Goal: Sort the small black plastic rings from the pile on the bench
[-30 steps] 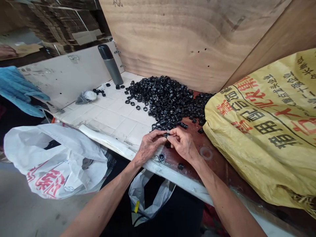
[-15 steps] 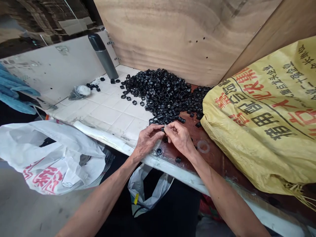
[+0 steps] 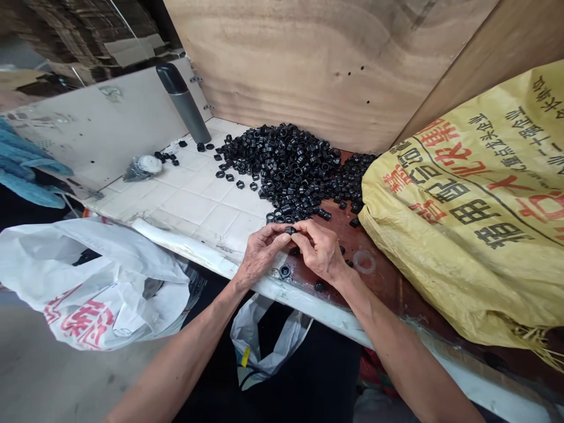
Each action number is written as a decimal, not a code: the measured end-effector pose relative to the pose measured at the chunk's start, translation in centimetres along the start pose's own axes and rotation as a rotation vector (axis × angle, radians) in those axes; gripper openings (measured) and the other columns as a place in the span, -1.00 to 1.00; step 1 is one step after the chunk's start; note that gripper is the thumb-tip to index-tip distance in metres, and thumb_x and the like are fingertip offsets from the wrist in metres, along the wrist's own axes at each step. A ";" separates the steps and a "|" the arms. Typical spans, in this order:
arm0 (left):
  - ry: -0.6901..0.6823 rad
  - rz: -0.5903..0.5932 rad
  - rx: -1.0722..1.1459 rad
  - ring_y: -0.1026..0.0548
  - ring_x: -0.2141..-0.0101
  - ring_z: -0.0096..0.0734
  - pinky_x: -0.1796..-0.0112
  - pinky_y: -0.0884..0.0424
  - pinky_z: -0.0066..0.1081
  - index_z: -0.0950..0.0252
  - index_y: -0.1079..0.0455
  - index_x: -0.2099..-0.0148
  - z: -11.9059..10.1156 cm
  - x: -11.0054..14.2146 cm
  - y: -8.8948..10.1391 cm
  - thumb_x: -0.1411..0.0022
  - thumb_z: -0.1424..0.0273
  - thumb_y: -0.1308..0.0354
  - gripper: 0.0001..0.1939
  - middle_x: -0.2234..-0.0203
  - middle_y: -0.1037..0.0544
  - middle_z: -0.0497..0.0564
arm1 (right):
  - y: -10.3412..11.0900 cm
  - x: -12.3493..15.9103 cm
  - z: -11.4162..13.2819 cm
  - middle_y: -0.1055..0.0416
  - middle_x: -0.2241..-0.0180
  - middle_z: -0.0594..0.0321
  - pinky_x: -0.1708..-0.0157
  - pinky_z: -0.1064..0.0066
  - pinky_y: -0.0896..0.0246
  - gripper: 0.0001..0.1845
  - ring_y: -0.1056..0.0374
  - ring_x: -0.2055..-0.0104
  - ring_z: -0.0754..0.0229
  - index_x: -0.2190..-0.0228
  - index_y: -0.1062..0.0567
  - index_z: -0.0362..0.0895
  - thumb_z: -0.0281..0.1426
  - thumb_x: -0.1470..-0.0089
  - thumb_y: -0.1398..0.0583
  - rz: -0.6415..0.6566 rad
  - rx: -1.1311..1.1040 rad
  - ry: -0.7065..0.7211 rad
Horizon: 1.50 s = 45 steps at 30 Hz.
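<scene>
Between my fingertips, above the near side of the pile, is a small black plastic nut (image 3: 289,230). My left hand (image 3: 263,249) pinches it from the left with thumb and fingers. My right hand (image 3: 321,249) closes on the same nut from the right. Just beyond both hands spreads a large pile of black plastic nuts (image 3: 286,164), many of them ring-shaped. A loose black piece (image 3: 285,271) rests below my left hand, and another black piece (image 3: 319,286) lies under my right wrist.
A yellow woven sack (image 3: 462,235) takes up the right side. At the back left stands a grey thermos (image 3: 189,111), with a small clear bag (image 3: 143,167) nearby. White plastic bags (image 3: 106,282) hang left of the table edge. A plywood board (image 3: 317,70) walls off the back.
The nut between my fingers shows more plainly now, and my right fingers have shifted slightly on it. The view has moved a little.
</scene>
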State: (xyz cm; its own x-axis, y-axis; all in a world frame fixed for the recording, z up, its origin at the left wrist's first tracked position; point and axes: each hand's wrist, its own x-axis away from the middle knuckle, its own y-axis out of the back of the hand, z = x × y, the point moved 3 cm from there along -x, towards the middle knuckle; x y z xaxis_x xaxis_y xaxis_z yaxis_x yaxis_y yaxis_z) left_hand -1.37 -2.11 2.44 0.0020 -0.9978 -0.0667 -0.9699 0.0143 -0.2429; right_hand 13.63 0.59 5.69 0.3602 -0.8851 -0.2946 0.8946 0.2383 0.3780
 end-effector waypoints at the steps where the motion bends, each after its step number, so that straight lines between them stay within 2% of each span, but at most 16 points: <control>1: -0.013 0.001 -0.011 -0.59 0.29 -0.32 0.17 -0.52 -0.32 0.32 -0.51 0.06 0.1 0.0 0.1 -0.20 0.28 -0.29 -0.70 0.24 -0.62 0.08 | -0.1 0.0 -0.1 -0.46 0.41 0.26 0.32 0.40 -0.29 -0.84 -0.38 0.40 0.22 0.26 -0.46 -0.09 -0.28 -0.20 -0.15 0.002 -0.028 -0.030; 4: -0.177 -0.050 -0.223 -0.57 0.20 -0.30 0.12 -0.50 -0.32 0.27 -0.51 0.03 0.2 0.1 0.5 -0.21 0.31 -0.28 -0.72 0.18 -0.60 0.08 | -0.7 0.1 -1.0 -0.34 0.63 0.40 0.46 0.44 -0.24 -0.85 -0.28 0.58 0.27 0.30 -0.43 -0.10 -0.27 -0.15 -0.19 0.012 -0.231 -0.246; 6: -0.331 -0.059 -0.419 -0.55 0.12 -0.27 0.06 -0.48 -0.29 0.23 -0.51 0.02 0.1 0.2 0.4 -0.24 0.34 -0.25 -0.74 0.13 -0.58 0.10 | -1.0 0.2 -1.6 -0.31 0.65 0.42 0.48 0.44 -0.22 -0.81 -0.23 0.62 0.31 0.39 -0.42 -0.11 -0.24 -0.09 -0.24 0.011 -0.395 -0.361; 10: -0.507 0.046 -0.640 -0.52 0.03 -0.25 -0.01 -0.44 -0.24 0.21 -0.46 -0.02 -0.7 0.8 -0.1 -0.31 0.42 -0.15 -0.75 0.08 -0.56 0.12 | -1.1 0.0 -1.6 -0.30 0.62 0.40 0.54 0.43 -0.21 -0.65 -0.15 0.67 0.35 0.50 -0.38 -0.13 -0.13 0.00 -0.30 0.117 -0.557 -0.500; 12: -0.513 0.074 -0.697 -0.53 0.10 -0.28 0.05 -0.46 -0.27 0.21 -0.42 -0.05 -1.4 1.5 0.3 -0.32 0.44 -0.11 -0.73 0.12 -0.55 0.10 | -0.5 -0.3 -0.6 -0.29 0.65 0.39 0.53 0.43 -0.20 -0.64 -0.17 0.65 0.33 0.50 -0.39 -0.13 -0.10 -0.08 -0.23 0.156 -0.399 -0.463; 15: -0.446 0.050 -0.800 -0.52 0.27 -0.36 0.18 -0.46 -0.34 0.22 -0.39 -0.04 -2.0 2.8 1.7 -0.31 0.45 -0.08 -0.73 0.22 -0.52 0.05 | 1.0 0.0 1.9 -0.31 0.63 0.40 0.51 0.46 -0.13 -0.65 -0.22 0.58 0.30 0.51 -0.40 -0.11 -0.14 -0.18 -0.17 0.207 0.035 -0.267; 17: -0.417 0.060 -0.900 -0.50 0.28 -0.34 0.19 -0.45 -0.33 0.24 -0.40 0.00 -2.0 3.9 2.7 -0.29 0.46 -0.08 -0.76 0.25 -0.50 0.05 | 1.7 1.3 3.2 -0.39 0.51 0.35 0.46 0.45 -0.14 -0.76 -0.29 0.48 0.25 0.44 -0.44 -0.10 -0.21 -0.15 -0.23 0.286 0.293 -0.145; 20: -0.434 0.176 -1.024 -0.47 0.16 -0.22 0.11 -0.44 -0.24 0.26 -0.44 0.01 -1.6 5.1 3.4 -0.27 0.46 -0.11 -0.75 0.22 -0.51 0.11 | 2.4 4.4 3.3 -0.44 0.25 0.20 0.34 0.39 -0.23 -0.87 -0.38 0.34 0.18 0.28 -0.49 -0.09 -0.39 -0.07 -0.28 0.347 0.568 -0.056; 24: -0.437 0.306 -0.992 -0.45 0.12 -0.18 0.09 -0.44 -0.21 0.22 -0.45 -0.05 -1.5 5.5 3.6 -0.31 0.42 -0.12 -0.72 0.16 -0.53 0.12 | 2.0 7.6 1.2 -0.39 0.33 0.19 0.32 0.36 -0.27 -0.79 -0.38 0.35 0.17 0.36 -0.50 -0.09 -0.56 -0.17 -0.09 0.401 0.619 -0.032; 28: -0.423 0.368 -0.894 -0.47 0.09 -0.19 0.07 -0.44 -0.21 0.19 -0.48 -0.04 -1.8 5.4 3.7 -0.34 0.38 -0.11 -0.74 0.17 -0.57 0.10 | 0.9 6.8 0.3 -0.41 0.30 0.19 0.21 0.34 -0.29 -0.80 -0.38 0.26 0.16 0.30 -0.49 -0.09 -0.53 -0.23 -0.08 0.301 0.499 -0.024; 30: -0.368 0.302 -0.826 -0.49 0.09 -0.22 0.05 -0.45 -0.23 0.22 -0.48 -0.01 -1.8 5.0 4.0 -0.35 0.36 -0.10 -0.76 0.15 -0.57 0.10 | 0.0 5.4 0.2 -0.41 0.26 0.19 0.19 0.35 -0.28 -0.78 -0.38 0.24 0.17 0.26 -0.50 -0.07 -0.53 -0.25 -0.07 0.329 0.438 -0.009; 34: -0.132 -0.179 -0.801 -0.53 0.31 -0.34 0.22 -0.50 -0.30 0.28 -0.41 0.08 -0.8 3.1 5.7 -0.30 0.35 -0.12 -0.82 0.29 -0.53 0.03 | -0.7 2.1 -0.9 -0.42 0.26 0.17 0.16 0.33 -0.26 -0.79 -0.39 0.21 0.14 0.25 -0.50 -0.10 -0.56 -0.19 -0.09 0.298 0.461 -0.034; 36: -0.074 -0.317 -0.905 -0.51 0.38 -0.37 0.25 -0.50 -0.29 0.31 -0.37 0.05 -0.3 1.7 6.2 -0.20 0.39 -0.21 -0.73 0.28 -0.48 0.02 | -0.4 0.8 -1.8 -0.42 0.29 0.16 0.17 0.31 -0.25 -0.83 -0.39 0.21 0.11 0.29 -0.49 -0.13 -0.56 -0.16 -0.12 0.208 0.491 -0.066; 38: -0.096 -0.268 -1.023 -0.50 0.39 -0.39 0.22 -0.49 -0.27 0.29 -0.36 -0.01 0.0 0.3 6.0 -0.12 0.43 -0.26 -0.62 0.19 -0.46 0.03 | -0.2 0.0 -2.6 -0.41 0.33 0.17 0.22 0.32 -0.25 -0.87 -0.39 0.26 0.11 0.35 -0.47 -0.14 -0.54 -0.14 -0.13 0.138 0.465 -0.083; 40: -0.141 -0.156 -1.101 -0.49 0.38 -0.40 0.20 -0.47 -0.29 0.25 -0.39 0.01 0.3 -0.8 5.6 -0.14 0.43 -0.24 -0.66 0.17 -0.46 0.02 | -0.1 -0.2 -3.2 -0.40 0.36 0.20 0.27 0.35 -0.25 -0.89 -0.38 0.33 0.15 0.37 -0.47 -0.13 -0.52 -0.14 -0.15 0.095 0.406 -0.079; 45: -0.190 -0.072 -1.134 -0.47 0.43 -0.39 0.27 -0.43 -0.35 0.26 -0.41 0.13 0.2 -1.1 4.3 -0.17 0.44 -0.22 -0.82 0.34 -0.48 -0.03 | -0.5 0.8 -3.2 -0.41 0.32 0.23 0.27 0.37 -0.24 -0.79 -0.36 0.32 0.18 0.30 -0.47 -0.11 -0.61 -0.06 -0.14 0.131 0.317 0.014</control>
State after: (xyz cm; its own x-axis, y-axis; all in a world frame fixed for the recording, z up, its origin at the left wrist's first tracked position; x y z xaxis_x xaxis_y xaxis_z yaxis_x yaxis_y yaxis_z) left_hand -5.49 -0.97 1.29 0.0092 -0.9667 -0.2558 -0.6274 -0.2047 0.7513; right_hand 14.31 1.07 2.42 0.4721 -0.8491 -0.2371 0.7146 0.2110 0.6670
